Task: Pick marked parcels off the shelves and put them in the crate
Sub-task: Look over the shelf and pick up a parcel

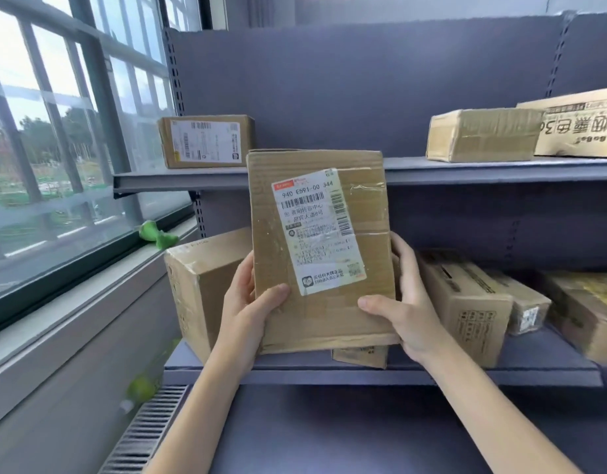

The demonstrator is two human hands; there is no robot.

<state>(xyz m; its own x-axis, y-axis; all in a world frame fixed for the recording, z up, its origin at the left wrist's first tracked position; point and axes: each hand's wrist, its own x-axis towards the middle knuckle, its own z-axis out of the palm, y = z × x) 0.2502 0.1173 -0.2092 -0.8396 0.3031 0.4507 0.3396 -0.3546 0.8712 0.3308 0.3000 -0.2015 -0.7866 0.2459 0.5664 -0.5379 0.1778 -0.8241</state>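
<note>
Both my hands hold one cardboard parcel (320,248) upright in front of the shelving, its broad labelled face turned toward me. My left hand (250,306) grips the lower left edge, thumb laid across the front near the bottom corner and the fingers curled behind. My right hand (404,302) grips the lower right edge the same way, thumb pressing the front just below the shipping label (319,230), fingers wrapped round the side and back. The parcel is lifted off the shelf, its bottom edge hanging just above the front lip of the lower shelf (295,372) and its top edge reaching up past the front lip of the upper shelf (178,177).

Behind the parcel, at the left end of the lower shelf, stands a bigger brown box (201,289), tilted a little. A small box (360,356) peeks out under the parcel's bottom edge. Toward the right end of that shelf lie a printed carton (466,302), a smaller taped box (527,309) just beside it, and another carton (586,313) at the far right.

On the upper shelf, a labelled box (206,141) sits at the left end; a plain taped box (480,135) and a printed carton (582,126) sit touching at the right end. A window (55,148) runs along my left, with a green object (156,234) on its sill.
</note>
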